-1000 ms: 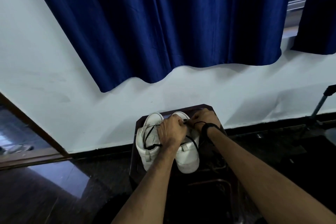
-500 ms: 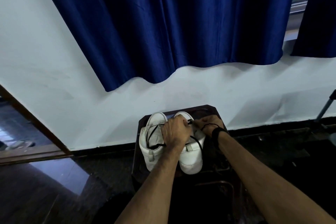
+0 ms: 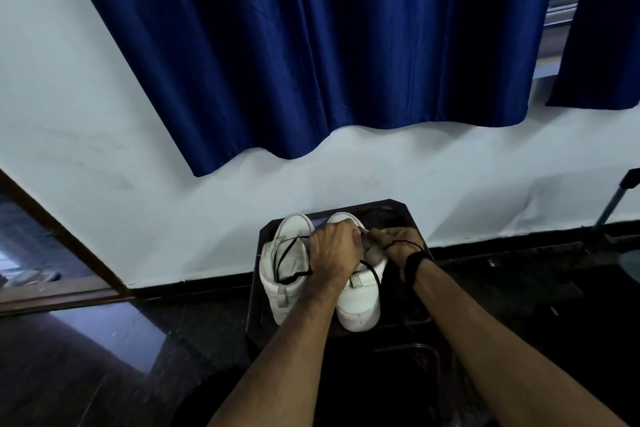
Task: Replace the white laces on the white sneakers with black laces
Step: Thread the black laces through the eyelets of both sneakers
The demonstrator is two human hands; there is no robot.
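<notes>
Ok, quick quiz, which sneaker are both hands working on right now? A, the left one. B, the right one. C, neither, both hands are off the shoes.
B: the left hand and right hand meet over the right sneaker, fingers curled at the black lace, while the left sneaker sits beside it with only a black lace loop draped over it.

There is just one view, from the camera on my head. It looks forward and down along my forearms to a small dark table against the wall, close below me. The wide lens also takes in the blue curtain above and the floor.
</notes>
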